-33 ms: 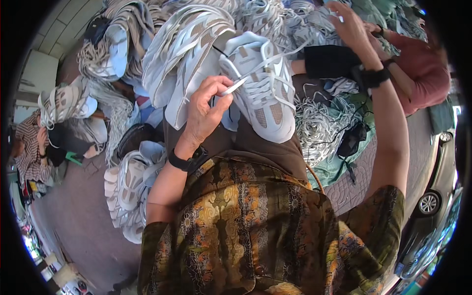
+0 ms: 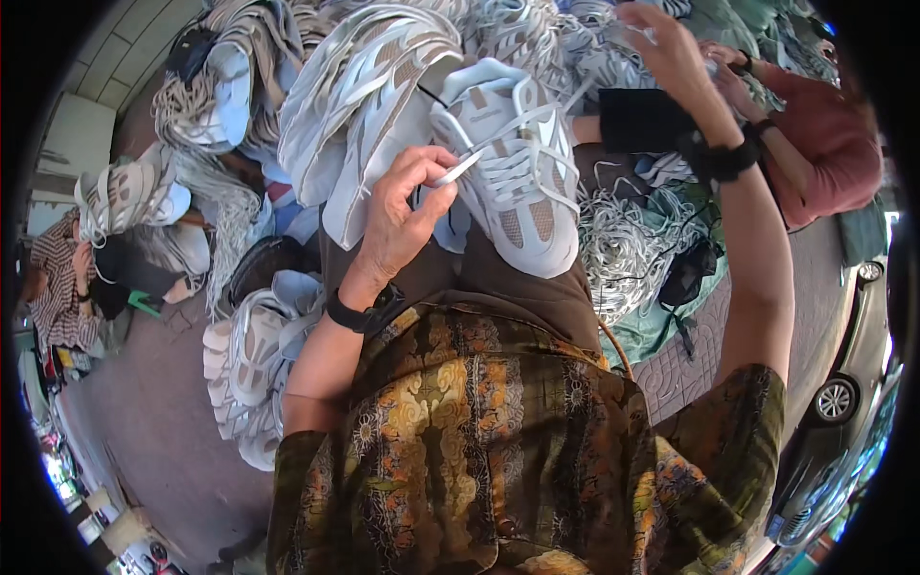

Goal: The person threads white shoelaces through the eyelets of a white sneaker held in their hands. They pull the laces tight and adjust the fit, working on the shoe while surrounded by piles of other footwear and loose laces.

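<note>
Though shaded, patterned paving [image 2: 676, 372], seemingly outdoors.

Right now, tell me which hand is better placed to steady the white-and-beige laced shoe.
Left, I'd judge: the left hand pinches a flat white lace close beside the shoe, while the right hand is raised well away from it.

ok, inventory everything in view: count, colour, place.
Laced shoe upper: one, white and beige, upper centre
Lace: one or more, white, through that upper
Upper stacks: several, white and beige, mainly left
Lace heap: one, white, right
Cloth: one, green, under heap
Bag-like item: one, black, on cloth
Co-workers: two, pink and striped, right and left
Car: at least one, grey, right edge
Patterned shirt: one, brown and gold, below
Left hand: one, bare, pinching lace
Right hand: one, bare, upper right
</note>
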{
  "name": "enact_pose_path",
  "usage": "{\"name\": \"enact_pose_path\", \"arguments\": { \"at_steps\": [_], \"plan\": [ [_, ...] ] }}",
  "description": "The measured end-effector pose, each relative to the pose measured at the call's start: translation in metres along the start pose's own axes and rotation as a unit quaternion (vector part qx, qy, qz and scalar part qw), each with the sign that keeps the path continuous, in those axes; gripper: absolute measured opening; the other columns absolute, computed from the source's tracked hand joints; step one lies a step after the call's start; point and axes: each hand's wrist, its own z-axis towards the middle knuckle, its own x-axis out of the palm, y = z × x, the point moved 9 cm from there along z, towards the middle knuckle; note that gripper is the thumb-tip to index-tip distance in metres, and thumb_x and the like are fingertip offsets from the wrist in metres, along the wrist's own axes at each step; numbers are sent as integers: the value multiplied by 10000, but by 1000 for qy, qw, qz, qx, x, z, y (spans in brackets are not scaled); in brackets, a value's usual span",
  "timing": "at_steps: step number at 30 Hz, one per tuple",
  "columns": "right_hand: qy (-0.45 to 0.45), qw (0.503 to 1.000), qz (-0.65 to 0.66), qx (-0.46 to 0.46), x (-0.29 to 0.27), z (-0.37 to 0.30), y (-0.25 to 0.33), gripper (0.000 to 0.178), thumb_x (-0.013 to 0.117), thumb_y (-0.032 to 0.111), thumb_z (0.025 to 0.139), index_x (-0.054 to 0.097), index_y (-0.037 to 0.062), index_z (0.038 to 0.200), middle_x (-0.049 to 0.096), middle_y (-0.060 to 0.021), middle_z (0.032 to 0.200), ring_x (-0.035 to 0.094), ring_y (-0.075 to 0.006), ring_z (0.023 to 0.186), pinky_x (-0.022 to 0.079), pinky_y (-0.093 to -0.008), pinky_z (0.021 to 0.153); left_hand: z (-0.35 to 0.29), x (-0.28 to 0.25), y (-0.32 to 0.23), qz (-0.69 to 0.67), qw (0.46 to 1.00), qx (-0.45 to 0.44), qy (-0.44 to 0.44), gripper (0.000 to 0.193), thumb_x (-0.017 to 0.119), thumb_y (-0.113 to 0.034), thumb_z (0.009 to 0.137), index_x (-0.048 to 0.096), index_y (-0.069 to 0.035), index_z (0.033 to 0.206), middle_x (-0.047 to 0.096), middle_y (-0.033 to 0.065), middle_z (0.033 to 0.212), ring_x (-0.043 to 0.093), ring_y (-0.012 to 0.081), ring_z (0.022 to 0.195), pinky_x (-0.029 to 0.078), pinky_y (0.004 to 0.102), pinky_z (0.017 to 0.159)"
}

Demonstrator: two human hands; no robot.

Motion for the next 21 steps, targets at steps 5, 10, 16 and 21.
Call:
{"name": "enact_pose_path", "arguments": {
  "at_steps": [5, 10, 16, 21],
  "plan": [
    [34, 946, 29, -321, 47, -42, 136, 68, 630, 62, 826, 620, 17, 876, 640, -88, 928, 595, -300, 898, 474, -399, 800, -4, 8, -20, 103, 991, 83, 13, 97, 661, -52, 781, 602, -3, 842, 606, 109, 1074, 575, 280, 983, 457, 358, 862],
    [141, 945, -68, -288, 95, -50, 135, 126, 680, 116, 764, 594, 79, 849, 549, -52, 908, 527, -243, 1001, 407, -389, 887, -5, 12, -34, 217, 965, 144, -3, 128, 674, -21, 736, 627, -16, 855, 597, 115, 1062, 563, 300, 986, 486, 385, 803],
    [80, 907, -97, -402, 98, -66, 137, 87, 629, 85, 741, 572, 54, 799, 544, -69, 875, 536, -261, 980, 435, -376, 854, -12, 11, -28, 248, 958, 143, -10, 112, 662, -18, 740, 630, -21, 848, 617, 106, 951, 600, 298, 868, 502, 383, 734],
    [94, 909, -79, -398, 91, -71, 147, 71, 609, 69, 751, 559, 27, 778, 549, -95, 840, 550, -281, 941, 451, -398, 807, -9, 15, -25, 226, 967, 118, 22, 91, 648, -45, 771, 629, -18, 856, 642, 125, 786, 623, 321, 704, 500, 396, 656]
  ]
}}
